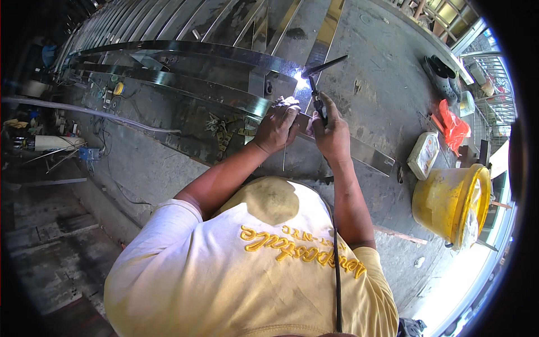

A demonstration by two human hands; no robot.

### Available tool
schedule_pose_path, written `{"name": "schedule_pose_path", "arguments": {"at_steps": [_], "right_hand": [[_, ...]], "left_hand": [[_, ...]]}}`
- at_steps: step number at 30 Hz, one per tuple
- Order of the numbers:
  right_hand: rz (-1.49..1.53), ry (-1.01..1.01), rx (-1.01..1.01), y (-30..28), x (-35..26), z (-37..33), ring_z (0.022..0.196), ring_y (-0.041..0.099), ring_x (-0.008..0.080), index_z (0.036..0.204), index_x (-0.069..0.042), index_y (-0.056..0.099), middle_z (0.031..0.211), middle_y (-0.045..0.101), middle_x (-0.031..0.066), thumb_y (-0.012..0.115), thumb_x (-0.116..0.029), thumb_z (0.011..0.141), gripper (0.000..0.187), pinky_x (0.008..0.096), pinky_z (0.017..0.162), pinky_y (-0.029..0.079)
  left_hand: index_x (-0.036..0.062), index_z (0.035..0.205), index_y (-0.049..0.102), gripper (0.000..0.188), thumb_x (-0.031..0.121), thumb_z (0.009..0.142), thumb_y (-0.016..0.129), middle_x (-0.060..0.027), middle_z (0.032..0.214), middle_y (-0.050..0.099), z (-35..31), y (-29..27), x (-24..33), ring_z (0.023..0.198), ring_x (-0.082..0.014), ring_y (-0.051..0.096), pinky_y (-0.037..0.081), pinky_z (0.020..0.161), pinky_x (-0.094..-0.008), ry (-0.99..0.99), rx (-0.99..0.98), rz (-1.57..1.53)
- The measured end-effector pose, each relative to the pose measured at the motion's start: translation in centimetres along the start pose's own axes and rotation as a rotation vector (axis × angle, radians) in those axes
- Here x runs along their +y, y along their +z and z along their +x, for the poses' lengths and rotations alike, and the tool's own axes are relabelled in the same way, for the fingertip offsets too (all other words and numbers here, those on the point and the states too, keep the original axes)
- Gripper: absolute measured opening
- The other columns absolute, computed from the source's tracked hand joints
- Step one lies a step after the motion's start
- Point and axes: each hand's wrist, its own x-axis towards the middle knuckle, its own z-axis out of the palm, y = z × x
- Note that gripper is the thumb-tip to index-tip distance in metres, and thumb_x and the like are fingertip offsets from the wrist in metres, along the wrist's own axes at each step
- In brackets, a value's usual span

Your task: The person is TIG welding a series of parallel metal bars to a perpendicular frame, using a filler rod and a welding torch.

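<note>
A welding torch (318,96) sits in the right hand (332,132), fingers wrapped around its handle, its tip at a bright arc on the steel frame (224,92). The left hand (276,126) rests beside it on the frame's bar, fingers curled, pinching a thin filler rod (284,157). A yellow bucket (449,202) lies on the concrete floor (382,95) to the right.

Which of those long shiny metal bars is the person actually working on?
The nearest bar, the one both hands rest on. The left hand presses it down while the right hand holds a welding torch sparking at its joint. The farther bars lie untouched.
</note>
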Motion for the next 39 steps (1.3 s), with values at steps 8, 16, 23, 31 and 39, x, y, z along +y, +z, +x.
{"name": "schedule_pose_path", "arguments": {"at_steps": [8, 16, 23, 31, 39], "right_hand": [[-0.008, -0.016, 0.036, 0.1, -0.2, -0.1, 0.101, 0.068, 0.0443, 0.14, -0.01, 0.054, 0.112, 0.069, 0.0258, 0.063, -0.014, 0.095, 0.046, 0.0466, 0.082, 0.055], [-0.038, -0.046, 0.041, 0.0, 0.0, 0.0, 0.1, 0.069, 0.0437, 0.14, -0.01, 0.054, 0.112, 0.069, 0.0259, 0.062, -0.012, 0.094, 0.047, 0.0462, 0.082, 0.055], [0.009, -0.014, 0.006, 0.0, 0.1, 0.0, 0.1, 0.069, 0.0437, 0.142, -0.01, 0.052, 0.111, 0.069, 0.0263, 0.062, -0.013, 0.095, 0.048, 0.0452, 0.082, 0.055], [0.104, 0.097, 0.164, -0.2, 1.1, -0.5, 0.073, 0.071, 0.0359, 0.152, -0.008, 0.031, 0.089, 0.07, 0.0229, 0.062, -0.014, 0.097, 0.063, 0.0444, 0.063, 0.053], [0.205, 0.099, 0.208, 0.6, 3.2, -0.5, 0.072, 0.07, 0.0244, 0.151, -0.006, 0.032, 0.089, 0.07, 0.017, 0.061, -0.015, 0.098, 0.061, 0.0373, 0.065, 0.053]], "left_hand": [[-0.0016, 0.122, 0.056, 0.044, 0.003, 0.079, 0.064, -0.0225, 0.117, 0.064, 0.2, 0.0, 0.0, 0.113, -0.0419, 0.061, 0.044, 0.107, -0.0519, -0.021, -0.009, -0.033], [-0.0018, 0.121, 0.057, 0.042, 0.003, 0.079, 0.064, -0.0235, 0.118, 0.063, 0.4, -0.2, 0.1, 0.118, -0.0425, 0.059, 0.042, 0.11, -0.0516, 0.006, 0.019, -0.009], [0.0011, 0.123, 0.057, 0.042, 0.004, 0.082, 0.064, -0.0222, 0.118, 0.063, 0.0, 0.1, -0.2, 0.115, -0.04, 0.06, 0.044, 0.108, -0.0512, -0.032, -0.036, 0.0], [0.0033, 0.121, 0.057, 0.035, -0.002, 0.087, 0.06, -0.0181, 0.114, 0.065, 0.5, 0.3, -0.1, 0.111, -0.0338, 0.064, 0.05, 0.1, -0.0462, -0.026, 0.099, -0.055], [0.0098, 0.118, 0.051, 0.021, 0.013, 0.1, 0.062, -0.0116, 0.1, 0.07, 4.1, -3.3, -6.5, 0.084, -0.0224, 0.072, 0.059, 0.072, -0.0349, -0.988, 0.365, -1.177]]}}
